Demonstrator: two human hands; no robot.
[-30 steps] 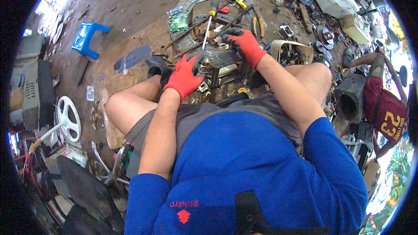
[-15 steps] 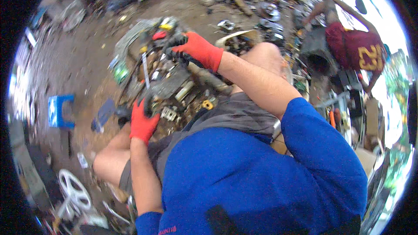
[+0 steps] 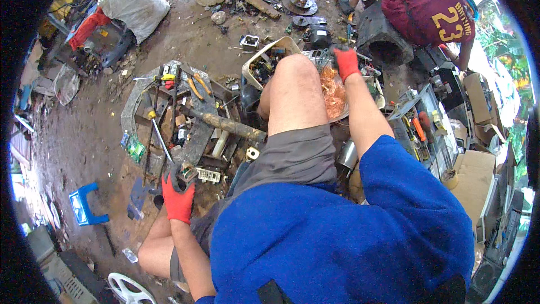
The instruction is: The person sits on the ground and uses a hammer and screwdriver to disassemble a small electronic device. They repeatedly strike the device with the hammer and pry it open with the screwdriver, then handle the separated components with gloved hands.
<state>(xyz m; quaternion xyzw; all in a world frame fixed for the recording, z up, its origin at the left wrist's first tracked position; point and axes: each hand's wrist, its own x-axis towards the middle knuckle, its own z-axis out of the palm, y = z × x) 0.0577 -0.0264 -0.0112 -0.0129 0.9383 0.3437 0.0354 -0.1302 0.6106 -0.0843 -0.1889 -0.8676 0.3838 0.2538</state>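
My left hand point(image 3: 179, 198), in a red glove with dark fingers, is at the near edge of a pile of scrap parts, thumb and forefinger apart. Just beyond its fingertips is the shaft end of a yellow-handled screwdriver point(image 3: 152, 115). A pale keypad-like part point(image 3: 208, 175) lies to its right. Past my right knee, my right hand point(image 3: 347, 63) is over the far rim of a basin holding copper wire point(image 3: 333, 98). Its dark fingers are curled, and anything in them is hidden. A thick metal bar point(image 3: 228, 124) crosses the pile.
A cream tub point(image 3: 264, 59) of small parts stands beyond my knee. Pliers with orange handles point(image 3: 197, 87) lie on the pile's far side. At right are a tool tray point(image 3: 422, 129) and a crouching person in maroon point(image 3: 427, 17). A blue stool point(image 3: 84, 205) stands at left.
My right hand has swung from over the scrap pile rightward to the copper wire basin. My left hand stays by the pile's near edge. The whole view has shifted.
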